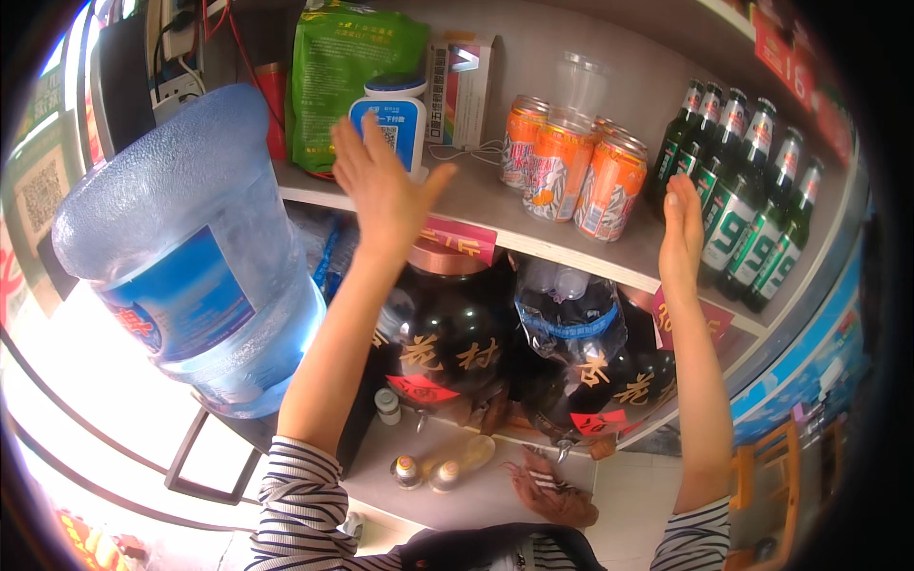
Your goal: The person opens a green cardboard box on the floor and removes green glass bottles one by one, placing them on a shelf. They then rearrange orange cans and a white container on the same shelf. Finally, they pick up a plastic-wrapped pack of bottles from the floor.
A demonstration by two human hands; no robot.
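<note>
My left hand [382, 182] is raised with its fingers spread, holding nothing, in front of a blue-and-white payment-code stand [407, 135] and a green pouch [314, 86]. Several orange drink cans [560, 168] stand grouped on the shelf between my hands. My right hand [682, 235] is held upright, its fingers straight and together and nothing in it. It is beside several green glass beer bottles [742, 193] at the shelf's right end; whether it touches one cannot be told.
A large clear-blue water bottle [193, 243] stands at left. Below the shelf edge [571, 250] are two black liquor jars [457, 321] with taps. Small bottles [407, 471] and a brown cloth [550, 492] lie on the lower surface. A wooden chair [785, 464] stands right.
</note>
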